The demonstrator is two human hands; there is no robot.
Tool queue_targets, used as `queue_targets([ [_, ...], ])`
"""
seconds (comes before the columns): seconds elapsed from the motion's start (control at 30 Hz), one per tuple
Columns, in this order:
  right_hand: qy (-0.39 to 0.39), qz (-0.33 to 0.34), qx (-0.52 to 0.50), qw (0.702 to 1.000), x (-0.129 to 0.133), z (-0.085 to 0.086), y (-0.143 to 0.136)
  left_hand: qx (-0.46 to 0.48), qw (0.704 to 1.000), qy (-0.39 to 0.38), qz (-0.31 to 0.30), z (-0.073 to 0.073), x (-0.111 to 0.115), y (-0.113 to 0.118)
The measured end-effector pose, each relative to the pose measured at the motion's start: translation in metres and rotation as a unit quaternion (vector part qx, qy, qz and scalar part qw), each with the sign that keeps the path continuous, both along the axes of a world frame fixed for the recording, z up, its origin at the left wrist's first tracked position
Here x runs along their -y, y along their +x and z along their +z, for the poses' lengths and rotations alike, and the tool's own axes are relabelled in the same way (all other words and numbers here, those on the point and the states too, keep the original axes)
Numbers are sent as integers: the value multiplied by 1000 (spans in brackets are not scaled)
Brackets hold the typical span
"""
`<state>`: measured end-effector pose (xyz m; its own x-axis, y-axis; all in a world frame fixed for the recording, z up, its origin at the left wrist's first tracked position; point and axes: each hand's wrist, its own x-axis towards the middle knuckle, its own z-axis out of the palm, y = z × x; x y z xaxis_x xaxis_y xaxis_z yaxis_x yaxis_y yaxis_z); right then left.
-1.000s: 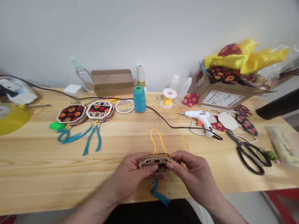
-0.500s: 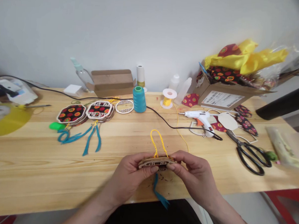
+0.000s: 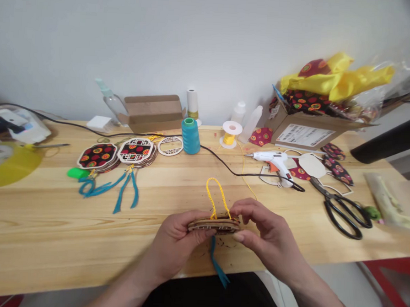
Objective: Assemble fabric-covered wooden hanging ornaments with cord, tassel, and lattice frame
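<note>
Near the table's front edge, my left hand is closed on the left end of a layered wooden pendant, thumb in front and fingers behind. The pendant is tilted almost edge-on, with part of its pale lattice front visible. A braided yellow cord loop rises from its top, and a teal tassel hangs below. My right hand is at the pendant's right end, thumb and fingers spread around the edge; whether a fingertip still touches it is hard to tell.
Finished-looking pendants with teal tassels lie left. A teal thread cone, yellow cord spool and white glue gun stand or lie behind my hands. Black-handled scissors are at right, before a cardboard box of fabric.
My right thumb and fingers have spread apart and moved slightly off the pendant's right end. The pendant has tilted a little, showing more of its back edge. My left hand keeps its grip.
</note>
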<state>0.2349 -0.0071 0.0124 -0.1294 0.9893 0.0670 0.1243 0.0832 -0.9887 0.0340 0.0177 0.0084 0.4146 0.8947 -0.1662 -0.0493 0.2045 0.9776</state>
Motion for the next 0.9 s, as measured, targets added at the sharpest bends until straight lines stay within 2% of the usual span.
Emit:
queue_targets([
  [0.13,-79,46,-45,995,-9,8,10,6,1000,-4,-18,0,0,0],
  [0.27,-175,56,-94,978,-21,13,8,18,999,-10,-31,0,3,1],
  [0.43,-234,112,-152,954,-30,22,0,20,999,2,-41,0,4,1],
  [0.53,-229,89,-168,955,-31,26,-2,5,999,1,-50,-1,2,0],
  [0.67,-172,51,-144,973,-31,31,-5,-15,999,1,-51,-3,2,-1],
  [0.9,-106,51,-116,986,-27,34,-9,-13,996,1,-87,-1,3,-1],
])
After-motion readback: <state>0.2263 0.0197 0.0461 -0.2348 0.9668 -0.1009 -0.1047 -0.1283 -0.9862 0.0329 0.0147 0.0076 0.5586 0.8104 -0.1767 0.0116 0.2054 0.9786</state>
